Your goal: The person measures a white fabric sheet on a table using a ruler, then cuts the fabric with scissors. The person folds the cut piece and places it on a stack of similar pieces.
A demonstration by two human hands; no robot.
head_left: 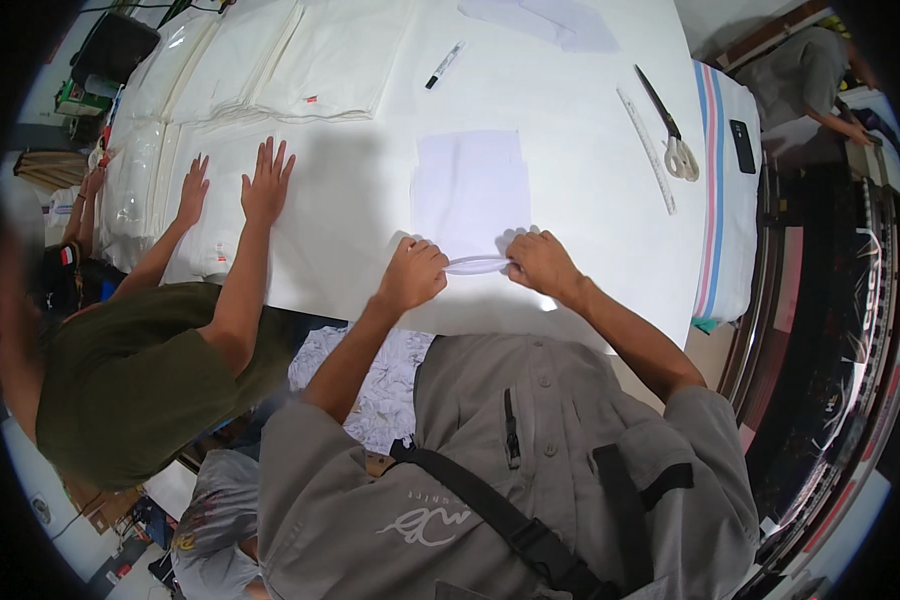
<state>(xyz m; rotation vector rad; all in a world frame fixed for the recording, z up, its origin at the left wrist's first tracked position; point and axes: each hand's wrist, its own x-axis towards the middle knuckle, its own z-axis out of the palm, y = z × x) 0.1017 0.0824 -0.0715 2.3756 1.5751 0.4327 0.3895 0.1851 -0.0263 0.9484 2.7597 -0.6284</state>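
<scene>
A pale lilac sheet [471, 185], thin and roughly rectangular, lies flat on the white table in front of me. Whether it is cloth or paper I cannot tell. Its near edge is raised and bowed between my two hands. My left hand [415, 272] pinches the left end of that edge, with fingers curled. At the right end, my right hand [544, 265] grips the same edge, also closed. Both hands rest close to the table's front edge. Beyond the sheet lies a marker pen [445, 65].
Scissors [672, 140] and a clear ruler [647, 150] lie right. A phone [741, 147] sits on a striped white cloth bundle [727, 220]. Another lilac piece [560, 22] is at the back. Left, a co-worker's hands [265, 185] rest by stacked white folded packs [320, 60].
</scene>
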